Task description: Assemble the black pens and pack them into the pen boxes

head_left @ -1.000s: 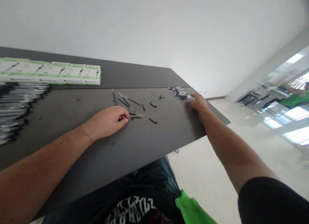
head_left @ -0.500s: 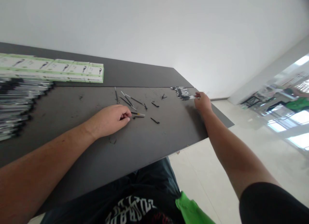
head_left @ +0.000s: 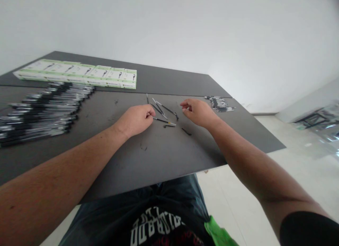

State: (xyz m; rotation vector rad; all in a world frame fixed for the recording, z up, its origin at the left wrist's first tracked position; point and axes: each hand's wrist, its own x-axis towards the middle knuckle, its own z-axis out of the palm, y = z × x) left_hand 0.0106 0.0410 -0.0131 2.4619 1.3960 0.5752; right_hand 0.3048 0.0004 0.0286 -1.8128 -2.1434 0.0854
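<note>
My left hand (head_left: 139,120) rests low over the table, fingertips pinched together; what they hold, if anything, is hidden. From beside these fingertips a dark pen refill (head_left: 161,121) with a yellow band and a pale tip points right. Several more refills (head_left: 159,108) lie loosely just beyond. My right hand (head_left: 197,111) hovers to their right, thumb and fingers apart and slightly curled, with nothing visible in them. A small black clip-like piece (head_left: 186,132) lies below it, and another (head_left: 168,126) sits beside the banded refill.
A large pile of black and clear pens (head_left: 53,108) covers the left of the grey table (head_left: 119,179). Green and white boxes (head_left: 106,76) stand in a row behind it. A smaller pen pile (head_left: 219,104) lies at right. A white wall stands behind.
My right hand has left the pen pile on the right and moved in beside the loose refills. The view has swung left, and my left hand stays by the refills, still pinched.
</note>
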